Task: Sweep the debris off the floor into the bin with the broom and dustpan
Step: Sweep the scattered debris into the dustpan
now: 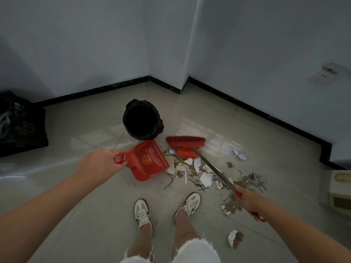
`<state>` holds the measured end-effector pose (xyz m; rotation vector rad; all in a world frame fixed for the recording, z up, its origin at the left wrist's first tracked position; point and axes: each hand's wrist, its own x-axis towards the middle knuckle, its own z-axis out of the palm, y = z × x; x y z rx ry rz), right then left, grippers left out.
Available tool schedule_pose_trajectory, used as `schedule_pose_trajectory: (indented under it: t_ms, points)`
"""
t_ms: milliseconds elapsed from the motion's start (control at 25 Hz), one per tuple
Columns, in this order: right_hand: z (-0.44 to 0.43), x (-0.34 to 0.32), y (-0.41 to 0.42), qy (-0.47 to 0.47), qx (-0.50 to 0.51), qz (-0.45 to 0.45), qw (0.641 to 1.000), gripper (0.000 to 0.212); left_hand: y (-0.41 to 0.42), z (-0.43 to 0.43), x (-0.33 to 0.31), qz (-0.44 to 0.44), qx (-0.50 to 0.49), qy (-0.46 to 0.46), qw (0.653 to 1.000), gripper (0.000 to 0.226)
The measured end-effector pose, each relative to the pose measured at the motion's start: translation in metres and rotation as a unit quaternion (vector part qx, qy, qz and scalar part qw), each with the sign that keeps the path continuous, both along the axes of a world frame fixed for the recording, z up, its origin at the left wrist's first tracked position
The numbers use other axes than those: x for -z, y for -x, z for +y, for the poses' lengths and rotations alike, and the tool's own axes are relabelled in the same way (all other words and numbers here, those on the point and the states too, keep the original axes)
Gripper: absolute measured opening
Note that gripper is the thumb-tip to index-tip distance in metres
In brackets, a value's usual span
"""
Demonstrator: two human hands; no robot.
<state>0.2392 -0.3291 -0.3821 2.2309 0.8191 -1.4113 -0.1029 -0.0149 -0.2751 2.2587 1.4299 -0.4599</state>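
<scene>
Pale glossy floor tiles (85,186) ran up to white walls with a black skirting board (95,91), and the bin (142,120) stood on them near the corner. It wore a black bag liner. Its inside was too dark to tell what lay in it.

Just in front of the bin, on the person's side, the red dustpan (150,161) tilted with its mouth turned away from the bin's left. Its ribbed bed and round yellow emblem were in plain view. The left hand (100,164) had its fingers clenched round the pan's handle.

Close to the bin's right, the red broom (185,143) rested its bristle head on the floor. Its metal shaft slanted back from the bin to the right hand (248,200), whose fingers were wrapped round the red grip.

The debris (193,173), torn paper, brown scraps and thin dark sticks, lay on the floor in front of the bin and to its right, touching the pan's lip and passing under the shaft. A crumpled paper ball (239,153) sat farther right of the bin, and one torn scrap (235,239) lay well nearer the person.

Well left of the bin stood a black crate (20,126). Far to the bin's right were a wall socket (322,74) and a beige appliance (340,188). Two white trainers (141,211) stood on the tiles in front of the bin.
</scene>
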Motion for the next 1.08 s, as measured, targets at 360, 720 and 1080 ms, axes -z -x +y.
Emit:
schedule_pose_trajectory:
  t_ms: [360,720,1080]
  points:
    - [-0.007,-0.043,0.056,-0.054,0.012,-0.061,0.997,0.05,0.084,-0.01,-0.016,-0.045,-0.07,-0.004,0.997,0.021]
    - [0.084,0.002,0.168,-0.117,-0.015,-0.011,0.993,0.055,0.162,0.01,0.004,-0.055,-0.205,0.004,0.977,0.032]
    - [0.058,0.018,0.113,-0.029,-0.081,-0.036,0.996,0.065,0.204,0.03,-0.002,-0.001,-0.166,-0.006,0.986,0.028]
